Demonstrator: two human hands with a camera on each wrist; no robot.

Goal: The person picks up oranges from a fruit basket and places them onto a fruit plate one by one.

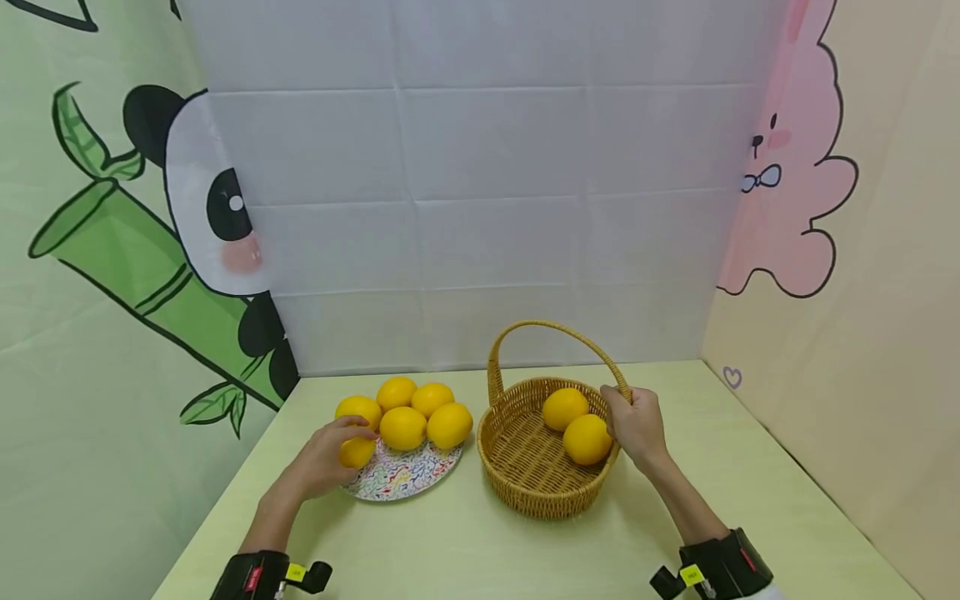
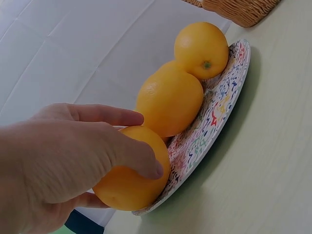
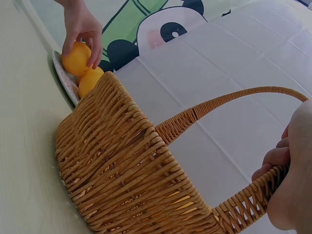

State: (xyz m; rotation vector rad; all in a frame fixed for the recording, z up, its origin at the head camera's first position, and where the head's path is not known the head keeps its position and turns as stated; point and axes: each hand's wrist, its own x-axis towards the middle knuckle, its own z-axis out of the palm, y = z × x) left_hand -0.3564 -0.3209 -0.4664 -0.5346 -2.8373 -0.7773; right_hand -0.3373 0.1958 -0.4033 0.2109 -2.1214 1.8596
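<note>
My left hand [image 1: 326, 460] holds an orange [image 2: 127, 187] at the left front of a round plate with a colourful squiggle pattern [image 1: 401, 479]. Thumb and fingers curve round the fruit, which overlaps the plate's edge in the left wrist view. Several more oranges [image 1: 403, 428] sit close together on the plate's back half. To the right stands a woven wicker basket [image 1: 543, 504] with a tall arched handle. My right hand [image 1: 637, 423] grips the right foot of that handle, just above the rim. Two oranges [image 1: 587, 440] lie inside the basket, toward its right side.
Plate and basket stand side by side on a pale green table [image 1: 420, 558], a small gap between them. Behind rises a creased white cloth [image 1: 487, 233]. A panda print [image 1: 225, 217] hangs at left, a pink animal print [image 1: 795, 200] at right.
</note>
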